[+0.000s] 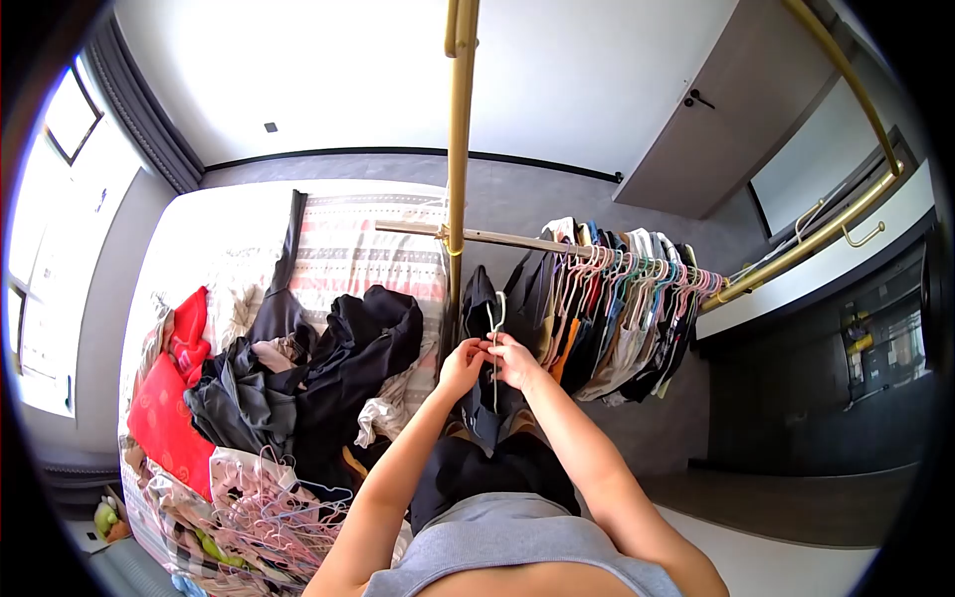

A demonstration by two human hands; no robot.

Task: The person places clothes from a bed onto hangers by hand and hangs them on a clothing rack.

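Observation:
A pale green hanger [495, 388] is held upright in front of my body, its hook at the top. Dark grey-black clothing [480, 423] hangs around it, down toward my feet. My left hand [464, 366] is closed, its fingertips pinching the dark garment beside the hanger. From the other side my right hand [513, 362] is closed around the hanger, thumb and fingers close to the left fingertips. Exactly what lies between the fingertips is partly hidden.
A gold clothes rack [458, 139] stands ahead, its rail full of clothes on hangers [617, 298] to the right. On the bed [378, 204] at left lie dark clothes [358, 343], a red cloth [164, 418] and a pile of loose hangers [288, 512]. A door [711, 109] is behind.

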